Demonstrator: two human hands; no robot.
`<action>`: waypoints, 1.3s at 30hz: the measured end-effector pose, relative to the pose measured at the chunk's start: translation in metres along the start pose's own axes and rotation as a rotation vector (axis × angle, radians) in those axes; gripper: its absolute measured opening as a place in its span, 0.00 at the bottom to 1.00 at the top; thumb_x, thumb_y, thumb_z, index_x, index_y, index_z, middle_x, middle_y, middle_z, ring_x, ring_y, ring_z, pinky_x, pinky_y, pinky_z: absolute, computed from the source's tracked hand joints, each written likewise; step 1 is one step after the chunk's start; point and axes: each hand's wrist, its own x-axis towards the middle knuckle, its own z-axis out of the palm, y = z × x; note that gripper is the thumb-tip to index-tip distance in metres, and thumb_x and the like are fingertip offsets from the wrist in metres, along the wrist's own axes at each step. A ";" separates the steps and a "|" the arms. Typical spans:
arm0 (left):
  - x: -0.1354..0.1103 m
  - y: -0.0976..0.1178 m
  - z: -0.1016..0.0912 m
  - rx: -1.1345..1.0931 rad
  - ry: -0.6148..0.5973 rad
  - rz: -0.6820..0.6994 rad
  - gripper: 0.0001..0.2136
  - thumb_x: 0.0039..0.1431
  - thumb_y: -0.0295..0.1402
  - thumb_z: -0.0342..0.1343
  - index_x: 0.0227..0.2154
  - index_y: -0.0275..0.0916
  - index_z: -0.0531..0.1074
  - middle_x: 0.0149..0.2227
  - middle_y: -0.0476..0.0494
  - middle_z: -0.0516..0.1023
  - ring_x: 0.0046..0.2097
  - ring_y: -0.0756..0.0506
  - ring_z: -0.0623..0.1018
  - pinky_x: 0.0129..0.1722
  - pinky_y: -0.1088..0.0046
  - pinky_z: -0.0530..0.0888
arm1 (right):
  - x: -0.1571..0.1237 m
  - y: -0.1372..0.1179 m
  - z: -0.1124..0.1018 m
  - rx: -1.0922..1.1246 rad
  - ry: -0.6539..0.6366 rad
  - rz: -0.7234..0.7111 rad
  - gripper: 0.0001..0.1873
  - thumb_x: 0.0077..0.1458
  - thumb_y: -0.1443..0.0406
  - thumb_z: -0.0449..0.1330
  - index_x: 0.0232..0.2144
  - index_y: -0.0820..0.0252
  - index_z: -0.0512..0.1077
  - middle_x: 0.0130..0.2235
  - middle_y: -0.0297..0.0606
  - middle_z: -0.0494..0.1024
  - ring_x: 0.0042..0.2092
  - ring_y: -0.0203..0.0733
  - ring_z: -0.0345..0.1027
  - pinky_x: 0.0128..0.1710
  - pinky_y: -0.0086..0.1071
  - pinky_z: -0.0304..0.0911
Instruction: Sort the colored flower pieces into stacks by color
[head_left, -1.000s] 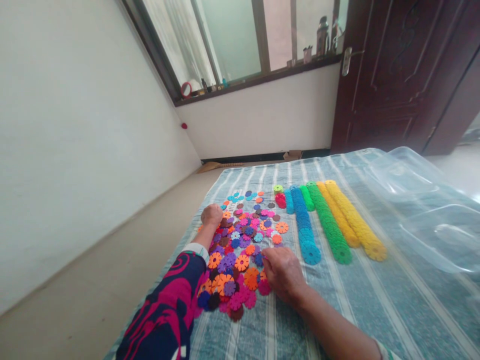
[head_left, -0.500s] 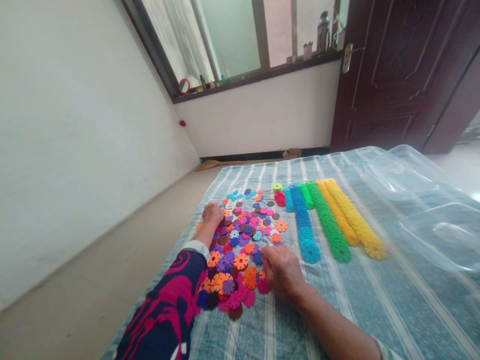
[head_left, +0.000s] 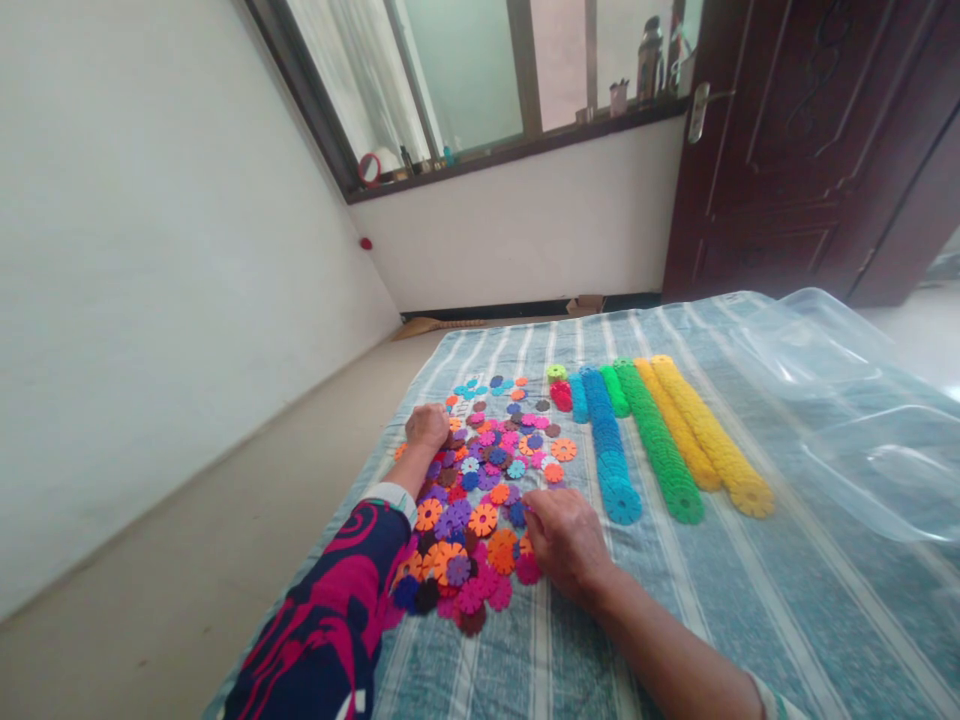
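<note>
A mixed pile of flower-shaped plastic discs (head_left: 483,519) in orange, purple, pink, blue, brown and black lies spread on the striped cloth. At the pile's far left edge rests my left hand (head_left: 427,427), its fingers curled down and closed; whatever they hold is hidden. My right hand (head_left: 566,540) is closed at the near right side, its fingertips by a blue disc and a pink disc (head_left: 528,569). I cannot make out what sits between those fingers. Overlapping rows stand to the right: blue discs (head_left: 611,450), green discs (head_left: 664,450) and yellow discs (head_left: 712,440).
Short stacks of red discs (head_left: 561,396) and lime discs (head_left: 556,372) are at the rows' far left. Two clear plastic containers, one nearer (head_left: 885,465) and one farther (head_left: 817,345), are on the right. The cloth's left edge (head_left: 330,550) drops toward the floor.
Both hands stay in nearly the same places with fingers closed. The view has shifted very slightly; the discs and rows look unchanged.
</note>
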 end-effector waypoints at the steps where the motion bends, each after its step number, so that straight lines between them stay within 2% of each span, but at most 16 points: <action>1: -0.001 0.000 -0.001 0.016 0.004 0.000 0.16 0.57 0.31 0.44 0.34 0.34 0.78 0.40 0.34 0.79 0.45 0.40 0.76 0.42 0.70 0.70 | 0.000 0.000 0.000 0.000 -0.001 0.000 0.06 0.53 0.72 0.57 0.27 0.58 0.71 0.26 0.34 0.74 0.30 0.39 0.65 0.32 0.31 0.48; 7: -0.003 -0.006 -0.002 0.061 0.046 -0.016 0.18 0.59 0.31 0.40 0.36 0.35 0.78 0.40 0.35 0.79 0.43 0.41 0.77 0.39 0.71 0.70 | 0.000 0.000 0.000 0.002 -0.008 0.000 0.05 0.53 0.72 0.57 0.28 0.58 0.71 0.26 0.35 0.74 0.31 0.39 0.65 0.32 0.31 0.48; 12: -0.001 -0.003 -0.007 -0.023 0.116 -0.026 0.18 0.59 0.31 0.40 0.36 0.36 0.77 0.39 0.38 0.80 0.41 0.44 0.77 0.37 0.74 0.68 | 0.000 0.000 0.001 0.006 -0.007 0.003 0.05 0.52 0.71 0.58 0.28 0.58 0.71 0.26 0.34 0.74 0.31 0.39 0.65 0.32 0.31 0.48; 14: -0.003 0.009 -0.010 -0.131 0.132 0.053 0.16 0.58 0.31 0.42 0.34 0.37 0.77 0.38 0.42 0.80 0.40 0.46 0.76 0.38 0.76 0.68 | 0.000 0.000 0.001 0.003 -0.009 0.002 0.05 0.52 0.71 0.58 0.27 0.58 0.71 0.26 0.34 0.74 0.30 0.39 0.65 0.32 0.31 0.48; 17: -0.011 0.038 -0.015 -0.351 0.124 0.228 0.14 0.56 0.32 0.45 0.30 0.36 0.76 0.31 0.45 0.79 0.36 0.48 0.75 0.36 0.77 0.68 | 0.001 0.000 0.001 -0.013 -0.007 -0.004 0.06 0.52 0.72 0.57 0.26 0.58 0.70 0.25 0.34 0.74 0.30 0.38 0.65 0.32 0.31 0.47; 21: -0.026 0.086 -0.018 -0.547 0.034 0.463 0.12 0.55 0.33 0.47 0.27 0.36 0.75 0.25 0.48 0.76 0.31 0.50 0.73 0.34 0.77 0.67 | 0.002 0.000 0.000 -0.022 0.012 -0.013 0.05 0.52 0.72 0.57 0.27 0.58 0.70 0.25 0.34 0.74 0.29 0.38 0.65 0.32 0.31 0.47; 25: -0.040 0.128 -0.011 -0.623 -0.056 0.619 0.10 0.53 0.30 0.48 0.23 0.35 0.73 0.23 0.49 0.74 0.29 0.51 0.72 0.33 0.78 0.67 | 0.003 0.000 -0.001 -0.014 0.007 -0.015 0.05 0.51 0.72 0.58 0.28 0.58 0.71 0.25 0.34 0.75 0.29 0.38 0.65 0.31 0.31 0.47; 31: -0.048 0.167 0.003 -0.680 -0.185 0.584 0.10 0.53 0.27 0.48 0.24 0.35 0.74 0.22 0.50 0.74 0.26 0.52 0.72 0.29 0.78 0.67 | 0.002 0.001 0.002 -0.027 -0.020 -0.016 0.06 0.52 0.72 0.57 0.25 0.59 0.69 0.25 0.34 0.73 0.30 0.38 0.65 0.31 0.31 0.46; 39: -0.047 0.183 0.006 -0.504 -0.107 0.598 0.11 0.53 0.27 0.49 0.25 0.35 0.76 0.26 0.46 0.77 0.31 0.50 0.74 0.33 0.77 0.68 | 0.001 0.005 0.006 -0.042 -0.015 -0.029 0.05 0.53 0.70 0.56 0.26 0.58 0.67 0.25 0.33 0.73 0.30 0.37 0.63 0.31 0.32 0.45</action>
